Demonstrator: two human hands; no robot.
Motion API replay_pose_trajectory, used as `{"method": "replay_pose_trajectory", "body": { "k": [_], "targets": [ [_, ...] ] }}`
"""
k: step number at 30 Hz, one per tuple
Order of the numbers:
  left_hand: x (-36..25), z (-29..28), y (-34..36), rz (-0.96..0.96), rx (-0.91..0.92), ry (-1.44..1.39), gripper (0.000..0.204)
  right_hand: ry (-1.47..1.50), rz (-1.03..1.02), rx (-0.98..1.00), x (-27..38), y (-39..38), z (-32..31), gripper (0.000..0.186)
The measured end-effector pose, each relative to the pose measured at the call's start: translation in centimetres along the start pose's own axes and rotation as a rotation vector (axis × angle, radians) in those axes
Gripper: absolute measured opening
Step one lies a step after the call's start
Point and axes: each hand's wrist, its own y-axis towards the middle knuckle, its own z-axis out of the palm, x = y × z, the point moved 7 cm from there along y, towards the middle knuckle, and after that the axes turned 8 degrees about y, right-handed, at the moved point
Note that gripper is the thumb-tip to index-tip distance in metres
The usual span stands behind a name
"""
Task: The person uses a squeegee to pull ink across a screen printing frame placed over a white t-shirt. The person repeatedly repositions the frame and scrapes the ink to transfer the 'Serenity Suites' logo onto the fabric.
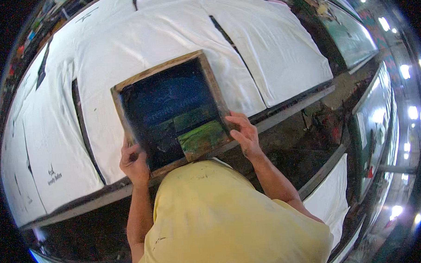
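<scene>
Being gripped along its left rail by the left hand [135, 165], the wooden frame [157, 70] is being held over the white cloth [119, 46] at the edge of the bench [302, 105]; whether cloth is being touched cannot be told. Stiffness and modest weight are being suggested by the wood. The dark panel [167, 98] inside is seeming more fragile, so rails are being favoured for holding. The right rail is being grasped by the right hand [246, 136].

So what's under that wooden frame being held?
White cloth shows past the top and left edges of the wooden frame. Directly beneath, it and its dark panel cover everything, so I can't tell what lies there, or whether the frame touches the cloth.
</scene>
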Motion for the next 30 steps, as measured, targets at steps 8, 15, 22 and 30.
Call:
{"method": "replay_pose_trajectory", "body": {
  "k": [8,15,22,30],
  "targets": [
    [1.2,0.1,-0.1,-0.114,0.041,-0.08,0.034,-0.085,0.01,0.026,-0.5,-0.4,-0.6,0.059],
    [0.0,-0.3,0.2,-0.086,0.047,0.067,0.029,-0.087,-0.045,-0.014,-0.5,-0.6,-0.5,0.064],
    [0.0,-0.3,0.1,-0.103,0.048,0.093,0.028,-0.092,-0.008,0.034,-0.8,-0.6,-1.0,0.06],
    [1.2,-0.5,-0.1,-0.105,0.035,-0.085,0.022,-0.042,0.047,0.07,-0.7,-0.1,-0.5,0.055]
  ]
}}
